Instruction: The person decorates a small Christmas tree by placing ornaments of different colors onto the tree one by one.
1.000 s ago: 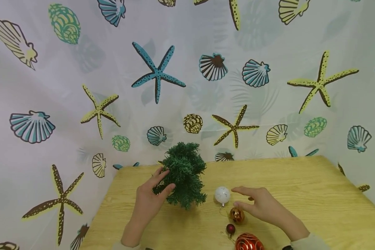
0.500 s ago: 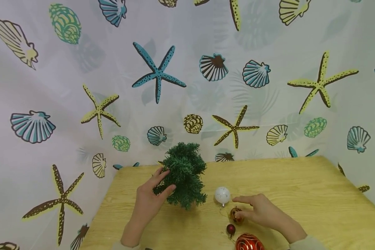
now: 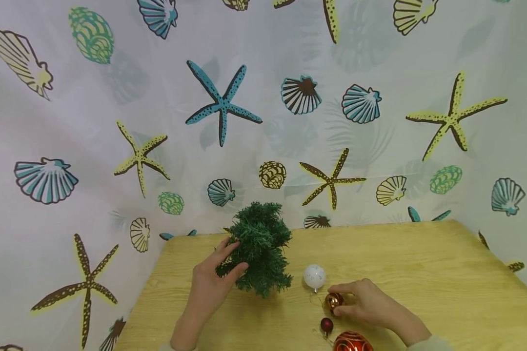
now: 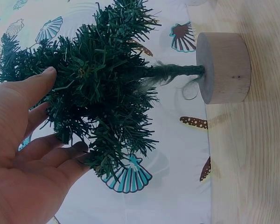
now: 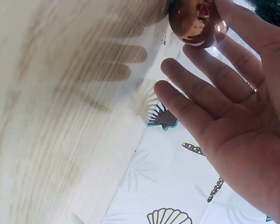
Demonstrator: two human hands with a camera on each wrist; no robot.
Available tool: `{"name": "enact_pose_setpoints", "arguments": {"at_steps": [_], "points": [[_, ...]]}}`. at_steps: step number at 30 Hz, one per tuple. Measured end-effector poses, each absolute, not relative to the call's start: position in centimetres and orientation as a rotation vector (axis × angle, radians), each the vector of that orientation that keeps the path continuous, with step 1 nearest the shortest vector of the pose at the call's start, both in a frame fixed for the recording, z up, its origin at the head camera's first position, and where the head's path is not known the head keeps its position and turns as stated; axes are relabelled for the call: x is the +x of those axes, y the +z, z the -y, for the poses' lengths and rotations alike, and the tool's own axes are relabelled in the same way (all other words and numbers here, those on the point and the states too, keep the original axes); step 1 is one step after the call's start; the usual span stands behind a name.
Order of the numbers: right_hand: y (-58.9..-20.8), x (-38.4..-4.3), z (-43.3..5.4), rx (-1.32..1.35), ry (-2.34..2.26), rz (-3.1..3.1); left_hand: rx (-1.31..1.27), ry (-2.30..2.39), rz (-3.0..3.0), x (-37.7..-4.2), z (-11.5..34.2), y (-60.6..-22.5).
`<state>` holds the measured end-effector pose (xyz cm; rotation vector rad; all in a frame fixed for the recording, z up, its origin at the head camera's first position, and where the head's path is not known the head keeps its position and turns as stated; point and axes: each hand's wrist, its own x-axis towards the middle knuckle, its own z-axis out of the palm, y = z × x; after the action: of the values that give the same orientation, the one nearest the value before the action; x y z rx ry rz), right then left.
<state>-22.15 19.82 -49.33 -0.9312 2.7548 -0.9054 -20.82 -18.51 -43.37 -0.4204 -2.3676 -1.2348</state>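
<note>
A small artificial Christmas tree [image 3: 263, 248] stands upright on the table, its round wooden base [image 4: 226, 67] showing in the left wrist view. My left hand [image 3: 208, 280] holds the tree's left side, thumb in front and fingers among the branches [image 4: 84, 74]. To the right, my right hand [image 3: 371, 306] pinches a shiny copper bauble [image 3: 333, 303] between thumb and forefinger. In the right wrist view the same copper bauble [image 5: 193, 23] sits at the fingertips, the other fingers spread. A white bauble [image 3: 314, 277] lies just beyond it, between tree and hand.
Nearer me on the wood-grain table [image 3: 404, 253] lie a small dark red bauble [image 3: 327, 324] and a large red one with swirls [image 3: 352, 342], cut off by the frame edge. A white curtain [image 3: 263, 131] printed with shells and starfish hangs behind the table and at its sides.
My right hand has come down from above the copper bauble, and its thumb and forefinger have closed on it. The left hand has stayed on the tree.
</note>
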Motion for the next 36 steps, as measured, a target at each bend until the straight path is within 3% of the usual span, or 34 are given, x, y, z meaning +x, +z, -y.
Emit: {"name": "enact_pose_setpoints", "arguments": {"at_steps": [17,36], "points": [[-48.6,-22.3,-20.1,-0.895,-1.023,-2.649,-0.442,-1.203,2.363,-20.9,18.4,-43.1],[-43.3,-21.2,-18.9,-1.026,-1.126,-2.781,-0.472,-1.145,2.342,-20.9,18.6,-43.3]]}}
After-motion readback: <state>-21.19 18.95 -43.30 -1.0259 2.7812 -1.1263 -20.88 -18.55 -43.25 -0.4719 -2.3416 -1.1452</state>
